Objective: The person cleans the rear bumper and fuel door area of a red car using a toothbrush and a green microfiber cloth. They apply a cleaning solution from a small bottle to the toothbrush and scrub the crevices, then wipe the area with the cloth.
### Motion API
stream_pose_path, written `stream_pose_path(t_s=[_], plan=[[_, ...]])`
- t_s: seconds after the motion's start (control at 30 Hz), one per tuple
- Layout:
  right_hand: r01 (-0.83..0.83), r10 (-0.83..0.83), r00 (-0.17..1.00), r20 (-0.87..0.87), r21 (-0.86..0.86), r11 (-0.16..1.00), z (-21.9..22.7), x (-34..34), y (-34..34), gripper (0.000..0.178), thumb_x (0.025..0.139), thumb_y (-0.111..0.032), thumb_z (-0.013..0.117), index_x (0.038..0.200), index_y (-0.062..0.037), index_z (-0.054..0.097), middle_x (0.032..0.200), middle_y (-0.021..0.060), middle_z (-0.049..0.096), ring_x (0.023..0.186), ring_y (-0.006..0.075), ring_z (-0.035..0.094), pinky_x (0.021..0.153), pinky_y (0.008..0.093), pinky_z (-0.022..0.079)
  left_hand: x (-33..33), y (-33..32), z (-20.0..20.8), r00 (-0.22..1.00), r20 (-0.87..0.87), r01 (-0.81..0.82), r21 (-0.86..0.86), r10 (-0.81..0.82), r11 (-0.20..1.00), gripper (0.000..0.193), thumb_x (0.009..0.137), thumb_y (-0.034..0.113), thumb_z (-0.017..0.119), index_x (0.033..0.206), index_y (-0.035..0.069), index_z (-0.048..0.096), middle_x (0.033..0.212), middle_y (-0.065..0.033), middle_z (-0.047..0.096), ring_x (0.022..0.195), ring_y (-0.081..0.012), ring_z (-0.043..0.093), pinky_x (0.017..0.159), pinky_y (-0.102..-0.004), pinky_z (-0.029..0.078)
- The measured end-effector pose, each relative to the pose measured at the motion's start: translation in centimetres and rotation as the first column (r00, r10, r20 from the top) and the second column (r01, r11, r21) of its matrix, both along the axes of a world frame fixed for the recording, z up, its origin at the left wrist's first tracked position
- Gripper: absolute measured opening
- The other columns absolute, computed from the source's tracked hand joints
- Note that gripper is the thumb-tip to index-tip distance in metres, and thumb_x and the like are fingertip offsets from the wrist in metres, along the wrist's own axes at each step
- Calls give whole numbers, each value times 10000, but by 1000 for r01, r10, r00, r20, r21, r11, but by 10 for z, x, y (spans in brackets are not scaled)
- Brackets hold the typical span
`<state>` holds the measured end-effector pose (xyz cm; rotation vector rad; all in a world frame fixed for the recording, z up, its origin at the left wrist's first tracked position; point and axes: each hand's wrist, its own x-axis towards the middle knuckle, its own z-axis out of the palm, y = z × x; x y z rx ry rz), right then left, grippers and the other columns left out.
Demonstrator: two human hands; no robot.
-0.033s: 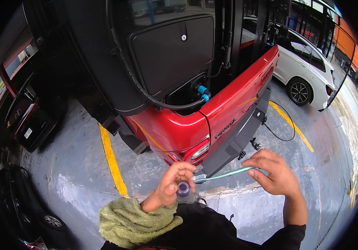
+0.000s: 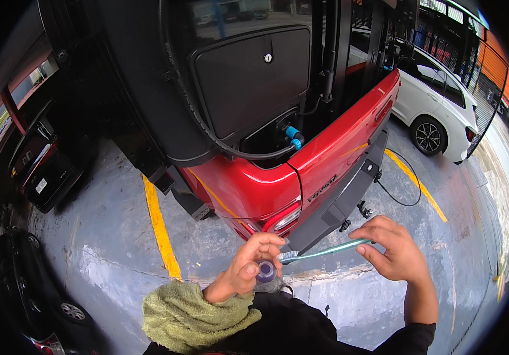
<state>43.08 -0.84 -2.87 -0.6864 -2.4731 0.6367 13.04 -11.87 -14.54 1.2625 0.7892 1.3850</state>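
My left hand [image 2: 241,267] is closed round a small bottle with a round purplish top [image 2: 266,271], held upright in front of my body. In my right hand [image 2: 395,251], thumb and fingers pinch the handle end of a pale green toothbrush [image 2: 328,248]. The brush lies nearly level between the hands, its bristle head beside the bottle top and close to the left fingertips. Whether the bristles touch the bottle or fingers I cannot tell. A green towel [image 2: 192,313] is draped over my left forearm.
Ahead stands a red pickup [image 2: 248,195] with a dark bumper [image 2: 325,213] and black equipment [image 2: 248,83] on its bed, with blue hose fittings [image 2: 293,137]. A white car [image 2: 438,97] is parked right, dark cars [image 2: 41,177] left. A black cable [image 2: 405,204] loops on the floor.
The view has shifted slightly, so the pickup sits a little lower and to the right. Both hands keep their hold on the bottle and the toothbrush.
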Motion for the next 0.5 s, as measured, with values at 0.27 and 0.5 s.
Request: stream_pose_path(t_s=[0.27,0.5], plan=[[-21,-4,994,113,222,975,60,-18,32,176,829,-51,757,995,-53,697,951,100,669,905,292,631,798,401,503,8,33,19,999,-3,-38,39,38,999,1041,844,869,463,1366,-32,446,882,-91,623,734,-130,629,650,-253,503],[-158,103,979,177,338,928,79,-33,36,186,787,-29,758,964,-48,705,913,82,649,850,286,604,750,399,482,14,47,29,994,-107,-20,95,30,995,1118,837,934,298,1364,-44,428,849,-101,632,689,-170,670,633,-271,534]])
